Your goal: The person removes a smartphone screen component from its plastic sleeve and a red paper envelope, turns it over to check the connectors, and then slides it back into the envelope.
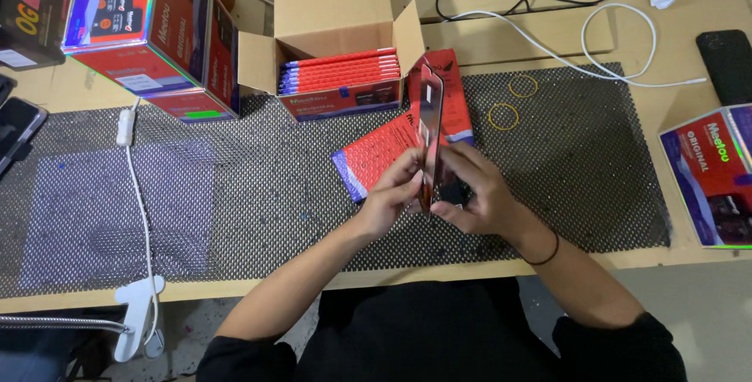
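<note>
While both hands meet over the near middle of the black perforated mat [235,194], they pinch a thin, glossy red flat panel [431,127] held on edge, upright, its long side running away from the person. The left hand [389,194] has its grip closed on the panel's lower left face; the right hand [476,194] is closed on the lower right face, with a small dark piece under its fingers that is too hidden to tell. Just behind the panel lies a flat red and blue packet [374,153], slanted on the mat. An open brown cardboard box [337,14] filled with red packets stands farther back, near the mat's far edge. Bare mat stretches wide to the left and right of the hands. Two yellow rubber bands [504,116] lie to the right, well apart from the hands.
</note>
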